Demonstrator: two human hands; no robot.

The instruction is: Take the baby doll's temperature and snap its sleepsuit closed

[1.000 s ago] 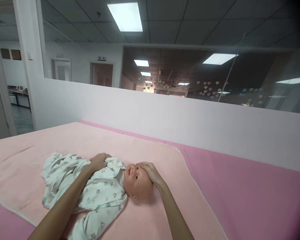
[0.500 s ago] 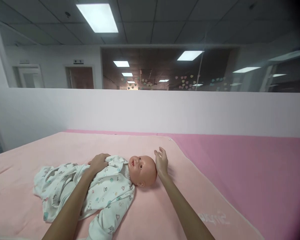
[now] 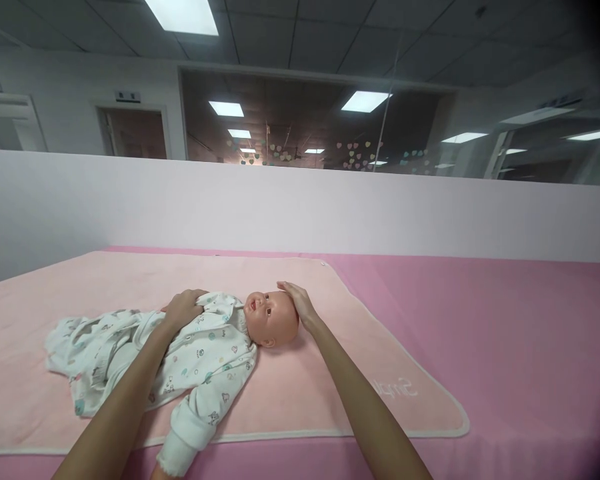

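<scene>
Doll point(image 3: 273, 318): round, bald head of smooth, glossy plastic. It lies on its back, face up, and serves as the reference for every position below.
Romper point(image 3: 200, 353): soft white knit with small printed figures. It covers the doll from the neck down, wrinkled and loose. One sleeve with a ribbed cuff trails from the doll's body toward the camera.
Left hand point(image 3: 183, 308): rests on the doll's chest with the fingers bent over the fabric. Whether they pinch the cloth cannot be told.
Right hand point(image 3: 300, 303): palm released and cupped against the crown of the doll's head, grasping nothing.
Blanket point(image 3: 305, 400): peach, fleecy, with a pale bound edge and rounded corners. It lies directly under the doll.
Lettering point(image 3: 399, 388): stitched tone-on-tone into the blanket past the doll's head, too faint to read.
Sheet point(image 3: 505, 347): deeper pink and smooth, spread beyond the doll's head side.
Partition point(image 3: 330, 207): plain matte white, standing behind the doll.
Hidden: the doll's limbs are lost inside the romper folds. Both forearms are cut off by the bottom edge of the view.
</scene>
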